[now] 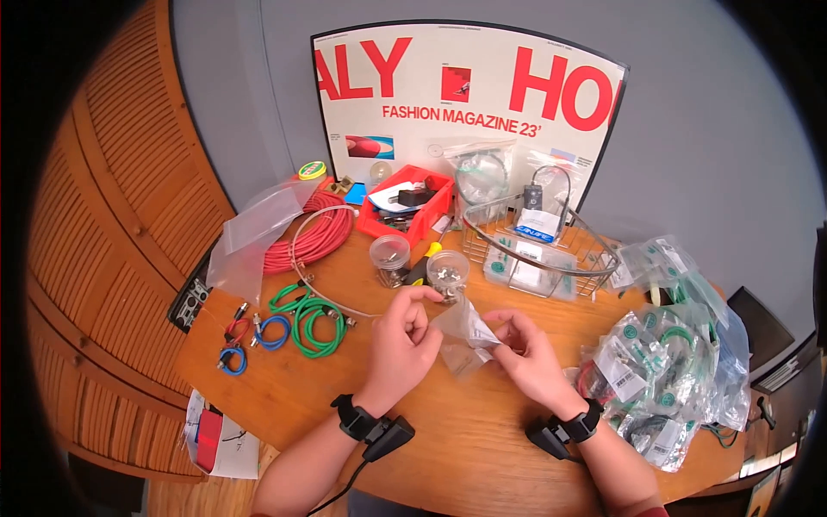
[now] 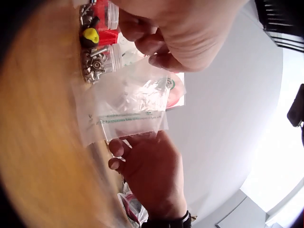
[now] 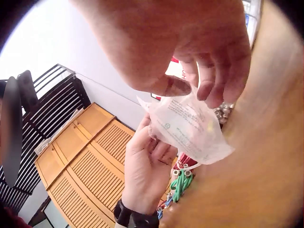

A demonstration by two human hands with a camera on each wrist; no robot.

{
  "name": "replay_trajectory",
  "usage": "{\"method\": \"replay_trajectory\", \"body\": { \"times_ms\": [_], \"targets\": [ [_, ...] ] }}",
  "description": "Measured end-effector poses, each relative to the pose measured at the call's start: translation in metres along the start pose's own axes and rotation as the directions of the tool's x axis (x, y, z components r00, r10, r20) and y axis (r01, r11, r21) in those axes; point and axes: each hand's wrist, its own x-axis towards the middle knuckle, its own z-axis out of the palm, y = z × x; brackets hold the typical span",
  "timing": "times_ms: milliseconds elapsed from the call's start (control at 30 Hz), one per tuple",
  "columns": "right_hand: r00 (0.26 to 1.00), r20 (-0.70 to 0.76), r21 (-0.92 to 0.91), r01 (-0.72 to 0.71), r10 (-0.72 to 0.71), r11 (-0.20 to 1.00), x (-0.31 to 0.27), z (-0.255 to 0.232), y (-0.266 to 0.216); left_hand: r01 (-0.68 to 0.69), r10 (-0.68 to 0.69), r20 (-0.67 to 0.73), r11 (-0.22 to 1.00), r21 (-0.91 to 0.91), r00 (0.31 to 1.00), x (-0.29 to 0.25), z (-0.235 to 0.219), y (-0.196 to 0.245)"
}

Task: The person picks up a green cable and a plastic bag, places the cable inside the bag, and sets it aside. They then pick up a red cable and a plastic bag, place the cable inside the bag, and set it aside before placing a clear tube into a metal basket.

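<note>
A small clear plastic bag [image 1: 463,338] with printed text is held up between both hands above the middle of the table. The left hand [image 1: 403,351] pinches the bag's left edge, its fingers curled. At the bag's other edge the right hand [image 1: 527,355] pinches the plastic between thumb and fingers. Green print runs along the bag [image 2: 126,116] in the left wrist view. The right wrist view shows the same bag [image 3: 190,130] hanging below the right hand [image 3: 190,52]. What the bag holds, if anything, I cannot tell.
Two jars of metal connectors [image 1: 448,274] and a red bin [image 1: 405,207] stand behind the hands. A wire basket [image 1: 543,258] is at the back right, with bagged cables [image 1: 637,362] in front. Green cables [image 1: 317,327], blue cables [image 1: 274,331] and a red coil [image 1: 323,233] lie left.
</note>
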Motion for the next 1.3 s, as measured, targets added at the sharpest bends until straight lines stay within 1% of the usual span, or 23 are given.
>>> {"method": "replay_trajectory", "body": {
  "times_ms": [33, 67, 133, 267, 333, 367, 400, 500, 533, 567, 600, 633, 700, 733, 900, 933, 1000, 1033, 1133, 1200, 1233, 1267, 1300],
  "targets": [
    [0.998, 0.051, -0.026, -0.041, 0.043, 0.999, 0.001, -0.001, 0.003, 0.001, -0.001, -0.004, 1.0, 0.009, 1.0, 0.002, -0.002, -0.002],
    [0.998, 0.055, -0.02, -0.039, 0.04, 0.999, 0.001, -0.001, 0.006, 0.004, -0.004, 0.004, 1.0, 0.006, 1.0, 0.003, -0.004, -0.004],
    [0.972, 0.177, 0.229, -0.197, 0.158, 0.953, 0.002, -0.001, 0.009, 0.002, -0.002, 0.017, 1.0, 0.007, 1.0, 0.006, -0.006, -0.007],
    [0.977, 0.153, 0.288, -0.191, 0.152, 0.938, 0.005, -0.006, 0.018, 0.03, -0.03, 0.085, 1.0, 0.005, 0.996, 0.008, -0.009, -0.012],
    [0.974, 0.202, 0.295, -0.164, 0.107, 0.941, 0.005, -0.007, 0.023, 0.05, -0.052, 0.127, 0.999, 0.018, 0.99, 0.009, -0.012, -0.01],
    [0.976, 0.193, 0.301, -0.156, 0.1, 0.941, 0.004, -0.007, 0.025, 0.127, -0.109, 0.262, 0.991, -0.05, 0.959, 0.009, -0.014, -0.008],
    [0.981, 0.186, 0.338, -0.124, 0.063, 0.933, 0.002, -0.008, 0.025, 0.211, -0.153, 0.396, 0.972, -0.108, 0.905, 0.009, -0.015, -0.006],
    [0.987, 0.162, 0.384, -0.08, 0.018, 0.92, 0.006, -0.013, 0.036, 0.207, -0.159, 0.435, 0.976, -0.065, 0.886, 0.003, -0.025, 0.016],
    [0.988, 0.153, 0.41, -0.076, 0.013, 0.909, 0.006, -0.015, 0.04, 0.08, -0.095, 0.383, 0.995, 0.057, 0.919, 0.002, -0.038, 0.016],
    [0.989, 0.148, 0.416, -0.077, 0.016, 0.906, 0.005, -0.017, 0.041, 0.009, -0.085, 0.3, 0.969, 0.246, 0.95, 0.002, -0.049, 0.025],
    [0.986, 0.166, 0.436, -0.074, 0.001, 0.897, 0.006, -0.018, 0.04, -0.016, -0.066, 0.188, 0.914, 0.406, 0.98, 0.001, -0.061, 0.029],
    [0.983, 0.184, 0.458, -0.071, -0.017, 0.886, 0.007, -0.018, 0.039, -0.015, -0.064, 0.103, 0.777, 0.629, 0.993, 0.001, -0.075, 0.034],
    [0.983, 0.182, 0.486, -0.087, -0.004, 0.87, 0.007, -0.018, 0.033, -0.173, 0.075, 0.156, 0.437, 0.883, 0.985, -0.003, -0.103, 0.032],
    [0.983, 0.183, 0.498, -0.102, 0.011, 0.861, 0.007, -0.018, 0.031, -0.181, 0.072, 0.166, 0.422, 0.888, 0.983, -0.006, -0.112, 0.029],
    [0.978, 0.204, 0.497, -0.077, -0.031, 0.864, 0.007, -0.019, 0.033, -0.195, -0.085, 0.275, 0.51, 0.838, 0.958, -0.01, -0.142, 0.005],
    [0.979, 0.203, 0.505, -0.086, -0.022, 0.859, 0.006, -0.019, 0.033, -0.201, -0.078, 0.277, 0.51, 0.836, 0.958, -0.009, -0.143, 0.006],
    [0.981, 0.193, 0.514, -0.089, -0.014, 0.853, 0.005, -0.019, 0.033, -0.164, -0.159, 0.269, 0.481, 0.861, 0.95, -0.005, -0.141, 0.019],
    [0.978, 0.209, 0.522, -0.095, -0.019, 0.848, 0.005, -0.019, 0.033, -0.169, -0.157, 0.274, 0.48, 0.861, 0.949, -0.005, -0.14, 0.024],
    [0.974, 0.227, 0.522, -0.1, -0.025, 0.847, 0.005, -0.021, 0.031, -0.126, -0.186, 0.251, 0.507, 0.853, 0.95, -0.005, -0.141, 0.034],
    [0.972, 0.234, 0.513, -0.106, -0.02, 0.852, 0.005, -0.021, 0.03, -0.08, -0.139, 0.22, 0.647, 0.758, 0.965, -0.007, -0.142, 0.04],
    [0.971, 0.238, 0.508, -0.105, -0.022, 0.855, 0.005, -0.021, 0.03, -0.08, -0.142, 0.222, 0.646, 0.759, 0.965, -0.008, -0.143, 0.039],
    [0.97, 0.24, 0.502, -0.103, -0.024, 0.859, 0.005, -0.021, 0.029, 0.06, -0.19, 0.164, 0.807, 0.587, 0.968, -0.009, -0.145, 0.038],
    [0.971, 0.238, 0.505, -0.103, -0.023, 0.857, 0.005, -0.021, 0.03, 0.193, -0.252, 0.119, 0.908, 0.371, 0.96, -0.009, -0.147, 0.037]
  ]
}}
